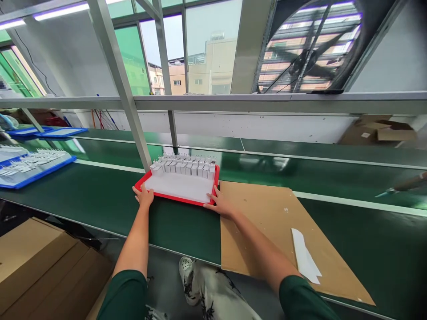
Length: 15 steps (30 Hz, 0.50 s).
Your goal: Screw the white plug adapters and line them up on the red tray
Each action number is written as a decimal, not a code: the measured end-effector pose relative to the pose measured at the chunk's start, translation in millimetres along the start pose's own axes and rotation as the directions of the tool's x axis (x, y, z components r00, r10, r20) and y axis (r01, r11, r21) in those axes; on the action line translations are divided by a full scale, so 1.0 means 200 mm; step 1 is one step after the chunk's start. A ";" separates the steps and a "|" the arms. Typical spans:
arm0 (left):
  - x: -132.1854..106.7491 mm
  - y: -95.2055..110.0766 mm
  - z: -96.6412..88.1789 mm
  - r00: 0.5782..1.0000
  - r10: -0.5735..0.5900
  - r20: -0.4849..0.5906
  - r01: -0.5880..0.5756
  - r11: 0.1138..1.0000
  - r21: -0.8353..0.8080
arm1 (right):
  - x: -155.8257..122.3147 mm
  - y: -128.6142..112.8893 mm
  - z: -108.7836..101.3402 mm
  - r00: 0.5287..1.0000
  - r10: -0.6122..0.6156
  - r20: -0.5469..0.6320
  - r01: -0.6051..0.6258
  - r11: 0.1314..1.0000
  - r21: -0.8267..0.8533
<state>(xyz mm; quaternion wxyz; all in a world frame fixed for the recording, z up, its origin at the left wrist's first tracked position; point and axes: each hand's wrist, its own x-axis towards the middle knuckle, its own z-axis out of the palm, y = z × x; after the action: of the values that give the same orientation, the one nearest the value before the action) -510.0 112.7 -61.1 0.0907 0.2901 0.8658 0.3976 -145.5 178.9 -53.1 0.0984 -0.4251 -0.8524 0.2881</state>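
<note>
A red tray (178, 198) with a white lining lies on the green bench, close to the aluminium upright. Along its far side stand several small white box-shaped pieces (183, 168) with thin prongs on top. My left hand (144, 195) grips the tray's near left corner, fingers over the rim. At the near right corner my right hand (218, 203) holds the rim, with some fingers over the lining. The undersides of both grips are hidden.
A cardboard sheet (256, 213) carrying white paper strips (304, 255) lies to the right. Blue trays (40, 176) with white pieces sit at the left. A tool tip (388, 193) hangs at the far right. Cardboard boxes (40, 266) stand below the bench, and an aluminium upright (123, 89) rises behind.
</note>
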 end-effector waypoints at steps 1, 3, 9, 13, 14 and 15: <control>-0.01 0.00 0.00 1.000 -0.003 0.005 0.003 1.000 0.007 | -0.01 0.00 0.00 1.000 0.002 0.005 -0.002 1.000 -0.005; -0.03 -0.02 -0.01 1.000 -0.005 0.001 0.005 1.000 0.020 | -0.03 0.00 0.00 1.000 0.004 0.010 -0.004 1.000 -0.014; -0.11 -0.06 -0.03 0.999 0.007 -0.048 -0.004 0.999 0.051 | -0.09 0.01 0.02 1.000 -0.004 0.031 0.005 0.999 -0.033; -0.17 -0.10 -0.07 0.997 0.028 -0.065 -0.026 0.999 0.028 | -0.14 -0.01 0.03 0.999 -0.002 0.043 0.004 0.999 -0.042; -0.18 -0.11 -0.08 0.997 0.036 -0.073 -0.035 0.999 0.017 | -0.15 -0.02 0.04 0.999 -0.002 0.041 0.004 0.999 -0.044; -0.19 -0.13 -0.09 0.996 0.045 -0.083 -0.044 0.999 0.005 | -0.16 -0.02 0.04 0.999 -0.002 0.037 0.004 0.999 -0.047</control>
<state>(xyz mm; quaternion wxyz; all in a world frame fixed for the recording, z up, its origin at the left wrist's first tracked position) -496.0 66.6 -71.0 0.0451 0.2926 0.8627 0.4101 -132.4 148.9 -54.3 0.0732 -0.4206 -0.8612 0.2757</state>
